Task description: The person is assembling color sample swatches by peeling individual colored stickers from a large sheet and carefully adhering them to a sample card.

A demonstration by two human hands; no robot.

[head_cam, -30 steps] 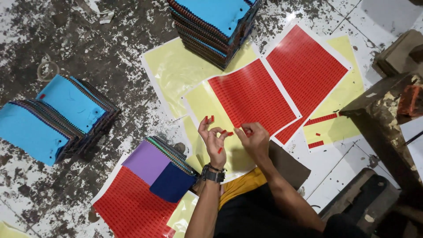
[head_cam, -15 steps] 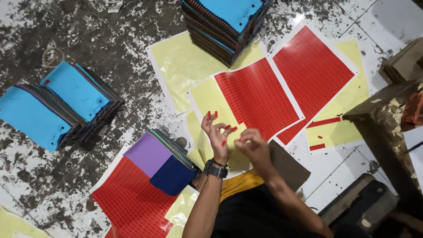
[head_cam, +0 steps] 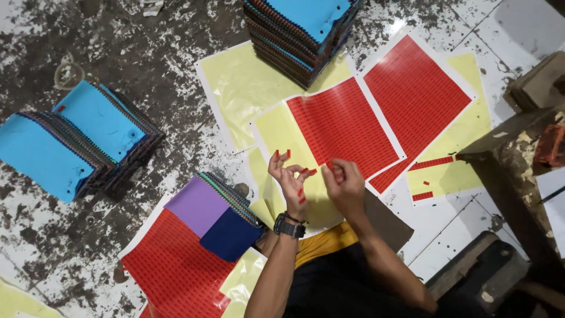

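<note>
Several small red stickers [head_cam: 301, 193] cling to your left hand [head_cam: 289, 179], fingers spread apart, while your right hand [head_cam: 344, 187] at its 3 o'clock pinches fingers together on one, above the red sticker sheet [head_cam: 341, 126].

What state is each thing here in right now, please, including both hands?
Left hand: open, fingers spread, small red stickers stuck on fingertips.
Right hand: pinched on a small red sticker.
Middle sticker sheet: partly peeled, left part bare yellow.
Purple swatch stack: lying flat on a full red sheet.
</note>
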